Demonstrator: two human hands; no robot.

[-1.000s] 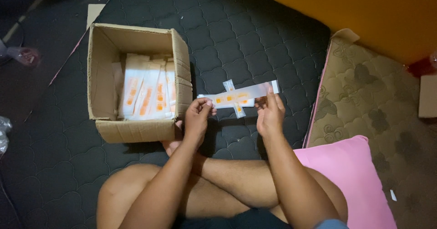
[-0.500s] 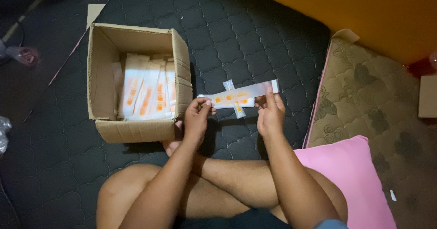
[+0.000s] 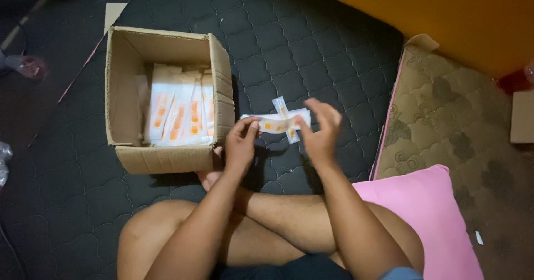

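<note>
White and orange packet [image 3: 276, 124], flat and narrow, is held level between the two hands above the dark quilted mat [image 3: 311, 52], just in front of the person's crossed legs. Left hand [image 3: 240, 144] is pinched on the packet's left end, thumb and fingertips closed over it. Right hand [image 3: 319, 133] is at the packet's right end with fingers spread and lifted; the packet's edge meets the palm or thumb side, but whether this hand actually clamps it cannot be told from this angle. A second small white and orange piece [image 3: 285, 114] crosses behind the packet at a slant, between the two hands; whether it lies on the mat or is attached to the packet is not clear. Just to the left of the left hand stands an open cardboard box [image 3: 167, 158], its near right corner almost touching the left wrist. Inside, a row of like white and orange packets [image 3: 178, 113] stands on edge, leaning against one another. To the right of the right forearm, a pink cushion [image 3: 428, 213] lies against the knee. Beyond it, farther right, a tan patterned mattress [image 3: 445, 113] adjoins the mat. An orange wall [image 3: 434, 13] rises beyond the hands.
</note>
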